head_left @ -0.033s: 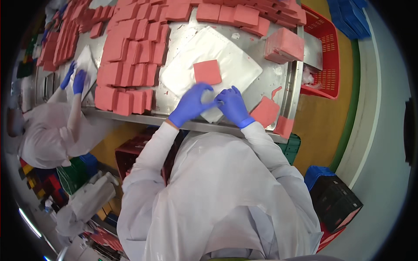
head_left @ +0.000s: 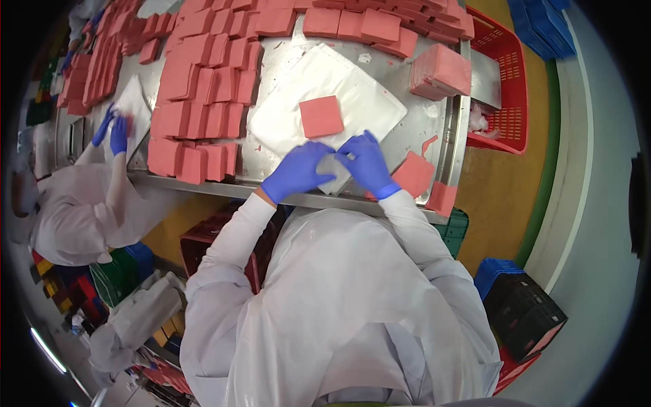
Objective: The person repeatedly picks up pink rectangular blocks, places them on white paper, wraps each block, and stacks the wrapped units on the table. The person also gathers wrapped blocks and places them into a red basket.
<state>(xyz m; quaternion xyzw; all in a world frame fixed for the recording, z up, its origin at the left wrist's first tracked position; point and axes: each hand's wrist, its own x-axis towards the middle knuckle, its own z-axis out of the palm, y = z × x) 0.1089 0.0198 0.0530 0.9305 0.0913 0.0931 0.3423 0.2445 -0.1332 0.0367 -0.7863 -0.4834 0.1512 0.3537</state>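
A thin, pale film [head_left: 328, 167] spanned the gap between the left hand [head_left: 298, 169] and right hand [head_left: 367, 164], its outline partly hidden by them. Just beyond the hands, a square pink slab [head_left: 321, 117] lay flat on white sheets [head_left: 369, 102], turned cornerwise.

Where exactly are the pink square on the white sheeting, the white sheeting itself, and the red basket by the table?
Pink square [head_left: 322, 117]: head view, middle of its flat top.
White sheeting [head_left: 369, 102]: head view, bare area right of the square.
Red basket [head_left: 513, 68]: head view, its perforated right wall.
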